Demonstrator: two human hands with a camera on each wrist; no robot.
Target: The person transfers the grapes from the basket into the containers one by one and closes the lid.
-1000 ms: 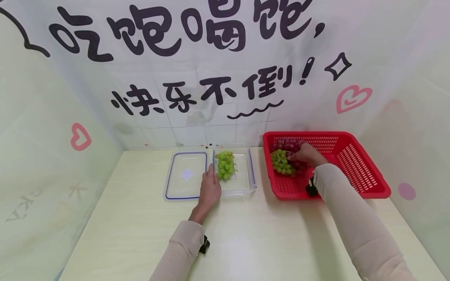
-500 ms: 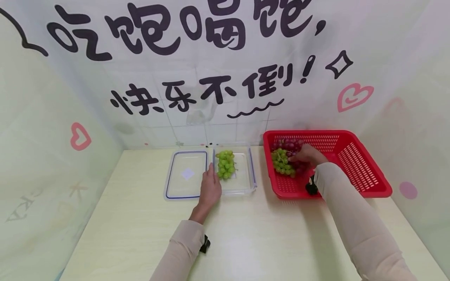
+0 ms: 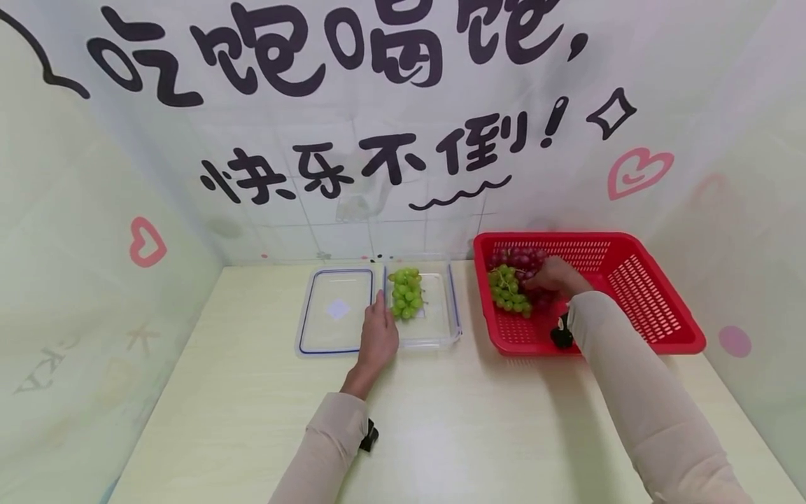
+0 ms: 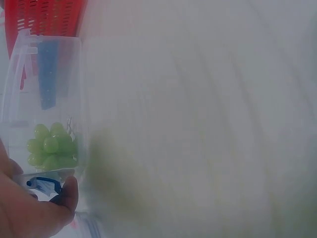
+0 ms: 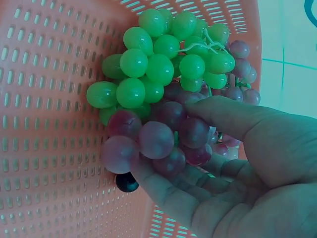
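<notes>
Inside red basket (image 3: 637, 297): right hand (image 3: 559, 276), fingers curled round purple grapes (image 5: 156, 140), green bunch (image 5: 159, 69) just beside. Left of basket: left hand (image 3: 379, 339), fingers gripping edge of clear container (image 3: 438, 323).

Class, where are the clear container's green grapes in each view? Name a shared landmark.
Head: green grapes near centre, slightly low.
Left wrist: grapes lower left, in clear container.
Right wrist: not in it; that green bunch is another.
Shared landmark: red basket, in all three.

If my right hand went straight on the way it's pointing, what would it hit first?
Probably the green grapes, just past the purple grapes that your right hand holds in the red basket, though the depth between them is hard to judge.
</notes>
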